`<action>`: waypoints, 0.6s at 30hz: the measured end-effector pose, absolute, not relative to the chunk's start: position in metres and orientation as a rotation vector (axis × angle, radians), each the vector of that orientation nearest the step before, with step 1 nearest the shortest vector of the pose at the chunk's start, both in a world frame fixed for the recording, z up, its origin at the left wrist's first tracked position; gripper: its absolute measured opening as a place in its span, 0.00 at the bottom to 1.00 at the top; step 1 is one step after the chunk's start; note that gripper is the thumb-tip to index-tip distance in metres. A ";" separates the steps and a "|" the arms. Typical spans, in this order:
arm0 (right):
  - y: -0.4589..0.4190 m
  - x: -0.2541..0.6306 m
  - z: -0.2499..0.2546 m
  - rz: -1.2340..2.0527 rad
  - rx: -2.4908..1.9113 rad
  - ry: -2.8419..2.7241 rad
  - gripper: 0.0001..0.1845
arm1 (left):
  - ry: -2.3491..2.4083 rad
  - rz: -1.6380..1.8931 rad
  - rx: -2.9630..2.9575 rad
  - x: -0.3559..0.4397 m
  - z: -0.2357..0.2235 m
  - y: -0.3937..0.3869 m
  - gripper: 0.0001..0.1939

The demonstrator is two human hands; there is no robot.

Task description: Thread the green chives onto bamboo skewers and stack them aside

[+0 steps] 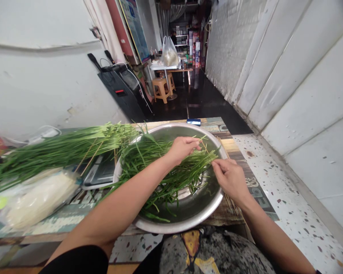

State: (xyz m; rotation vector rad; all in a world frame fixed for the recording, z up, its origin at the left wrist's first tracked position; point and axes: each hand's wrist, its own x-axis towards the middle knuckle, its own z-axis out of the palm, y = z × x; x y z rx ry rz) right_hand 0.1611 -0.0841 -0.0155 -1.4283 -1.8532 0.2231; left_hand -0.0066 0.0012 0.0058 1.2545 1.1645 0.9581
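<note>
green stalks [193, 167] pinched by right hand [229, 179] near right rim of basin [177, 228]; left hand [182, 150] curled, grip unclear; pinch best kept light.

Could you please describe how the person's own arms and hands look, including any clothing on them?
The left hand and right hand are bare, with no gloves, and I see no watch or bracelet. Both forearms are uncovered. A plain black sleeve ends near the left elbow; the right sleeve is too little in view to describe.
</note>
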 end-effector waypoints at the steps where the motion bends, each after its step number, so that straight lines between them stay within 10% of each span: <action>1: -0.084 0.161 -0.016 0.223 -1.427 -1.850 0.14 | 1.168 0.959 1.252 -0.007 0.006 0.001 0.14; 18: -0.083 0.161 -0.015 0.242 -1.432 -1.864 0.15 | 1.164 0.970 1.262 -0.007 0.004 0.001 0.14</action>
